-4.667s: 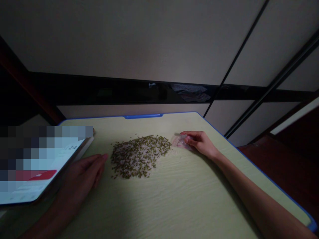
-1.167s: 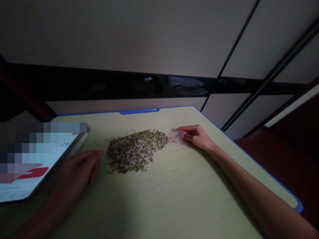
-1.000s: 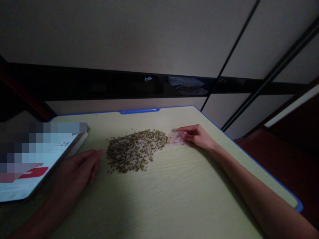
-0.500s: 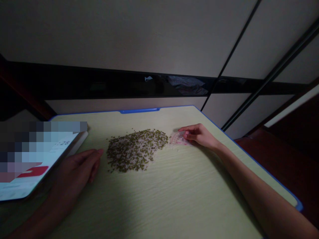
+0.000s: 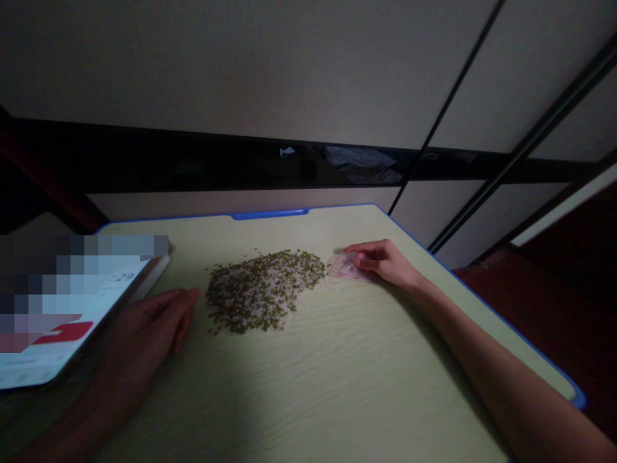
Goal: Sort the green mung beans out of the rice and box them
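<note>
One pale, blue-edged table point(image 5: 347, 366) filled the foreground. One lit screen point(image 5: 91, 305), left, read "29"; remainder blurred. One heap of green and pale grains point(image 5: 265, 292) lay mid-table, uncountable. Two hands: left hand point(image 5: 154, 321) curled, contents indeterminable; right hand point(image 5: 385, 260) pinched one clear protractor point(image 5: 341, 267), print illegible, just right of the heap.

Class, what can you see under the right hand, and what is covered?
Part of a clear protractor with pink markings shows from under the right hand, beside the grain pile; the hand hides the rest.
</note>
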Available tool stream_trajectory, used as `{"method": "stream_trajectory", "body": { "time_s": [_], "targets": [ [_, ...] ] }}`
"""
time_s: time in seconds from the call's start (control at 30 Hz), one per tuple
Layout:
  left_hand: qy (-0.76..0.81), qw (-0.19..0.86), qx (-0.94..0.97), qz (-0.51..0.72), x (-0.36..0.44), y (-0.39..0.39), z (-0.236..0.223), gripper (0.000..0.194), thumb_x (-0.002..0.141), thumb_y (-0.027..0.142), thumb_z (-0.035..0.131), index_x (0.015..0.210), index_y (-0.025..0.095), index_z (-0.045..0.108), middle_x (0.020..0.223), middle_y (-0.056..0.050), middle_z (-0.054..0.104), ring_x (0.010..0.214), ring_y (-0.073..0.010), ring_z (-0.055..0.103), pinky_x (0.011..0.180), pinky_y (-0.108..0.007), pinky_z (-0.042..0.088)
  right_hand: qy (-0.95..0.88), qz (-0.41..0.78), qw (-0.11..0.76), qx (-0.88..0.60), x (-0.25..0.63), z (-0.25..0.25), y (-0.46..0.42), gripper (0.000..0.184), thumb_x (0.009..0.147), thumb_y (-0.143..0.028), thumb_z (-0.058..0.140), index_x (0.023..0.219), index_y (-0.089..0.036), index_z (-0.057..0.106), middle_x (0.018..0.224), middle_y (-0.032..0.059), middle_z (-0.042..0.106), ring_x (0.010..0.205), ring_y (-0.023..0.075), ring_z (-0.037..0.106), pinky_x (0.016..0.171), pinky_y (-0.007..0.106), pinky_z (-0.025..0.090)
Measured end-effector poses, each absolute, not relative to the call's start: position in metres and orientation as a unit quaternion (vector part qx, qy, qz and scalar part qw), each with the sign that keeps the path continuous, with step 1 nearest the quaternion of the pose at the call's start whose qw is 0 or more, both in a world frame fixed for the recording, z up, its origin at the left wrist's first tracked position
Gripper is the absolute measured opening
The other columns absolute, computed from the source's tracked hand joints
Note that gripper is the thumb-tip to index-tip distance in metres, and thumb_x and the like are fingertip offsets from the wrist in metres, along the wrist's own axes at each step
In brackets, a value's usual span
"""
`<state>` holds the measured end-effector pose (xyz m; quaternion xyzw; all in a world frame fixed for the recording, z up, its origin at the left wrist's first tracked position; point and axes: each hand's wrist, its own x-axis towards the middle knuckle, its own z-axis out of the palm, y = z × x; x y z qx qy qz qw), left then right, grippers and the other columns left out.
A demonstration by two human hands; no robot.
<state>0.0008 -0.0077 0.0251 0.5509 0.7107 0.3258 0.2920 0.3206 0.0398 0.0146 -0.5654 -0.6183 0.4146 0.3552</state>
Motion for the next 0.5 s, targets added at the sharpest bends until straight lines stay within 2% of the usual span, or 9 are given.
{"method": "stream_trajectory", "body": {
  "time_s": [0.3, 0.5],
  "targets": [
    [0.714, 0.293, 0.544, 0.328, 0.0058, -0.0097, 0.0303, 0.041, 0.069, 0.046, 0.039, 0.035, 0.024, 0.034, 0.034, 0.005, 0.035, 0.041, -0.0137, 0.036, 0.052, -0.027, 0.03, -0.614, 0.401, 0.371, -0.569, 0.3208, 0.0121, 0.0409, 0.04, 0.065, -0.019, 0.056, 0.101, -0.005, 0.065, 0.053, -0.0016, 0.052, 0.043, 0.0056, 0.035, 0.041, 0.02, 0.025],
    [0.714, 0.293, 0.547, 0.325, 0.0065, -0.0097, 0.0322, 0.039, 0.067, 0.047, 0.038, 0.035, 0.025, 0.033, 0.033, 0.005, 0.035, 0.041, -0.0138, 0.036, 0.051, -0.027, 0.029, -0.621, 0.399, 0.38, -0.557, 0.3207, 0.0107, 0.0407, 0.04, 0.065, -0.02, 0.057, 0.102, -0.006, 0.066, 0.053, -0.0011, 0.053, 0.042, 0.0052, 0.033, 0.04, 0.019, 0.023]
  ]
}}
